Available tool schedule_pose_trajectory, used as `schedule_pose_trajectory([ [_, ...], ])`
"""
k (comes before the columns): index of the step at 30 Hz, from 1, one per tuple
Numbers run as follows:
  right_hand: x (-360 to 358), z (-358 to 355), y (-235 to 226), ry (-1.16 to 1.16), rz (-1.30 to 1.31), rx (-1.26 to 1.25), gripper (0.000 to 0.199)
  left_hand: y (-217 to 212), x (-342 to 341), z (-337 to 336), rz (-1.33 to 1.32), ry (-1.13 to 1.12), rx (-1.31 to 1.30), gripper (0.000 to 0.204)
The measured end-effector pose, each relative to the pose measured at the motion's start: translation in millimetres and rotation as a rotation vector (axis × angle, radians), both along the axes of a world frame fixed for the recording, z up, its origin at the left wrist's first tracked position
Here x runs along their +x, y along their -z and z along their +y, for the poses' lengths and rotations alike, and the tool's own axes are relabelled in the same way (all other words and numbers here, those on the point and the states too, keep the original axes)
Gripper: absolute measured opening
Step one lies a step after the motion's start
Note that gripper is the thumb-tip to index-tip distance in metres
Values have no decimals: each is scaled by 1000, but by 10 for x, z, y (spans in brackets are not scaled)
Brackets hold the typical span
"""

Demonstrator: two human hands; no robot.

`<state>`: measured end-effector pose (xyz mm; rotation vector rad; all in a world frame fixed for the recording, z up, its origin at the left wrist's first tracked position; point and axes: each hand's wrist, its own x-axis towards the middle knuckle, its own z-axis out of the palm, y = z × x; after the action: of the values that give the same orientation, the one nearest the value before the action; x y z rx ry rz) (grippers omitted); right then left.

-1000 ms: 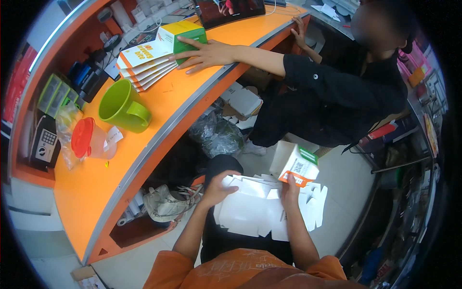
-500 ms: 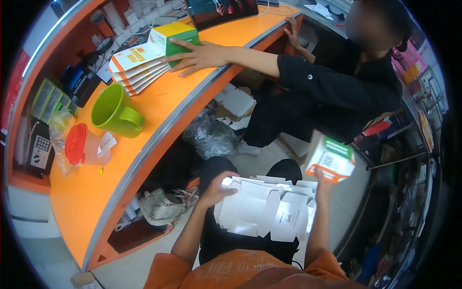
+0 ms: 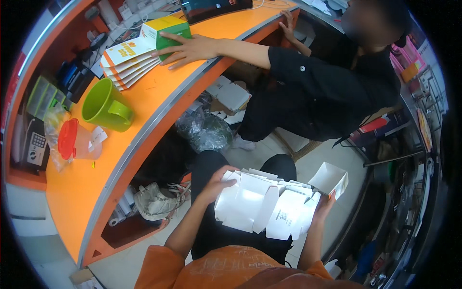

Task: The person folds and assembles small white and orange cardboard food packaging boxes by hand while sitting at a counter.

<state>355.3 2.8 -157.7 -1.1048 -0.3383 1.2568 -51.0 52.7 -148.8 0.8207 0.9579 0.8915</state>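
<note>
A stack of flat, unfolded white cartons point(image 3: 246, 196) lies across my lap. My left hand point(image 3: 217, 186) is closed on its left edge, thumb on top. By the stack's right edge, my right hand point(image 3: 324, 209) grips a small folded box point(image 3: 329, 177), its white inside facing up. Whether that hand also touches the stack I cannot make out. On the counter stand nested boxes point(image 3: 129, 59) with white, orange and yellow sides, joined to a green and yellow box point(image 3: 168, 30). A co-worker's hand point(image 3: 188, 48) rests on the green side.
The curved orange counter point(image 3: 144, 107) bears a green mug point(image 3: 107, 105) and a red-lidded clear container point(image 3: 83, 139). A seated co-worker in black point(image 3: 332, 82) is ahead on the right. Clear plastic bags point(image 3: 207, 130) and a pale bag point(image 3: 156, 200) lie below the counter.
My right hand has lowered the small box and tilted it, so its open white inside now shows instead of the printed side. My left hand keeps hold of the carton stack.
</note>
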Motion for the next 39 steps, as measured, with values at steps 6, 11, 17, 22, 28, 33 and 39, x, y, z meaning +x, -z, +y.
schedule_pose_trajectory([
  [6,102,-113,183,-46,-32,-49,77,222,342,-39,464,5,353,39],
  [11,-150,-67,17,55,-138,-66,73,140,361,16,348,68,-17,42],
  [17,-245,-90,69,-13,-2,6,68,-349,198,-88,479,-111,164,52],
  [22,-732,-67,-141,11,-58,-52,59,-549,-252,-301,577,-101,247,48],
  [28,-769,31,-89,-165,-375,-156,51,-495,-316,-570,865,-164,243,39],
  [33,-837,313,-320,-413,-633,-131,44,-499,-401,-478,1273,-121,441,33],
  [39,-1338,688,-731,-604,-804,-69,38,-329,-396,-346,1091,-186,509,30],
])
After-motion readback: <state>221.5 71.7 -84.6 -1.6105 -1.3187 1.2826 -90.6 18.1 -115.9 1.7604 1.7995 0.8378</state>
